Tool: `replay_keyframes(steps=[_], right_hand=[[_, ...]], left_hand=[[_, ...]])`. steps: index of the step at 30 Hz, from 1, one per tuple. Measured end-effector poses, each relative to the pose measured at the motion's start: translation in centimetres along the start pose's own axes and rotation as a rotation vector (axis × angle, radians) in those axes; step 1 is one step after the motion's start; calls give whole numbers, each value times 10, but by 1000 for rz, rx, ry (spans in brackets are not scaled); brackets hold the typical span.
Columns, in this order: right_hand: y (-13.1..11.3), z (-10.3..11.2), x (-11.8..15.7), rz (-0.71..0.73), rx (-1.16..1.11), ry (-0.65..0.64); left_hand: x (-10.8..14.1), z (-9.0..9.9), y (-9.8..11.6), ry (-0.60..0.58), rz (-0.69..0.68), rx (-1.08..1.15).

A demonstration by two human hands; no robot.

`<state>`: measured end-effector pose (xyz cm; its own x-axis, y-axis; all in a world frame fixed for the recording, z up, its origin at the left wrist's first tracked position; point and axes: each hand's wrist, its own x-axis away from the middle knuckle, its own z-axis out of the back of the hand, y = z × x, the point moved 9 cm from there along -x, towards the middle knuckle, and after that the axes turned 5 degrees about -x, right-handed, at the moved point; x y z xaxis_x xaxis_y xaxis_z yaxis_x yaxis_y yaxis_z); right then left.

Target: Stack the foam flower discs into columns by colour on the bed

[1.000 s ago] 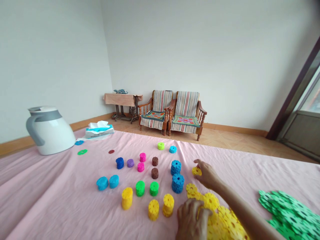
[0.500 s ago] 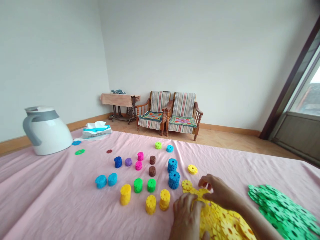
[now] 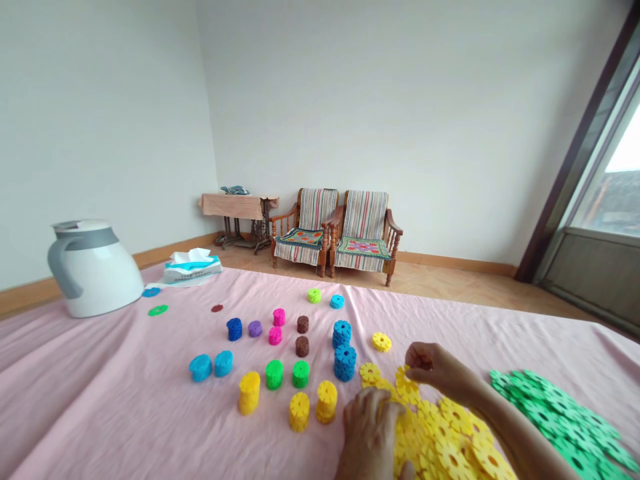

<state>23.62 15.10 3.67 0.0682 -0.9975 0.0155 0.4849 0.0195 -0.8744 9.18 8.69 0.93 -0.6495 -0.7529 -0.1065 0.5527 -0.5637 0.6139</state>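
- A pink bedsheet covers the surface in front of the person, with two wooden armchairs on the floor beyond it.
- A white jug with a grey handle sits tilted on the sheet's far left; its contents are hidden.
- Just right of it, a tissue box has tissues poking out of its top.
- A heap of yellow plastic discs lies at the near right, with a heap of green plastic discs just beside it.
- The left hand lies over the yellow heap's left edge, fingers together and curved down, touching the discs.
- The right hand hovers at the heap's top edge, its fingers curled close to the thumb just above a yellow disc; whether they grip it is hard to tell.
- Short stacks of yellow, green, blue, pink and brown discs stand in rows left of the hands, the nearest a blue stack.
- One loose yellow disc lies flat just above the heap.
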Motion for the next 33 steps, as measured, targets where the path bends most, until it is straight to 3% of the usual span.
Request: replay_keyframes(steps=[3,5,12,19,27,33], right_hand=[[11,17,-15,-72,-135,208],[17,18,-24,-120,-176,270],[27,8,-52,-215,-218,349],[38,6,-62,-246,-168,369],[31,18,-58,-111,46,376],[6,-4,-54,97,248,284]], left_hand=[[2,5,3,43,-1,21],[5,11,8,82,-3,37],[9,14,10,117,-4,36],[-4,-9,-11,132,53,11],[-3,-10,-11,134,16,26],[2,2,-1,151,24,45]])
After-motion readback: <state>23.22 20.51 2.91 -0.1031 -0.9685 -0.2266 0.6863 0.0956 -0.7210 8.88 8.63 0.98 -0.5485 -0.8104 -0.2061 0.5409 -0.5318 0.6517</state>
